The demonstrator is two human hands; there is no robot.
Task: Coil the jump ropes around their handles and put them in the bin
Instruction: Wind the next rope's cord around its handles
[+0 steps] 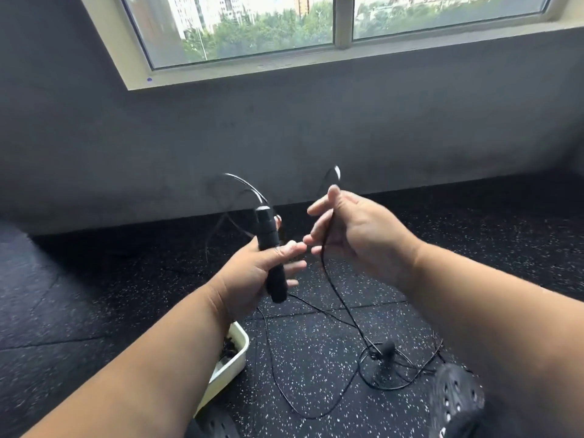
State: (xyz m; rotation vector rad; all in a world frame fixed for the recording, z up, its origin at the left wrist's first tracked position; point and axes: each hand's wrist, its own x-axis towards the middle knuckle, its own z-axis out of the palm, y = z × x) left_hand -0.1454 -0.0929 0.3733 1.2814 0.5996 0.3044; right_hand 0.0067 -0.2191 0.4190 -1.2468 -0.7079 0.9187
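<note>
My left hand [252,273] grips a black jump-rope handle [271,248] upright at the centre of the view. A blurred loop of thin black rope [245,184] whips off the handle's top. My right hand [354,235] holds the rope cord [328,273] just to the right, and the cord passes between its fingers. From there the cord hangs down to the floor, where a second black handle [388,347] lies among loose rope loops [373,379]. A white bin [235,361] sits on the floor under my left forearm, with dark coiled rope inside.
The floor is black speckled rubber matting [316,358]. A dark grey wall [284,137] stands close ahead with a window [268,26] above. Black perforated shoes show at the bottom right [455,396] and at the bottom centre [218,426].
</note>
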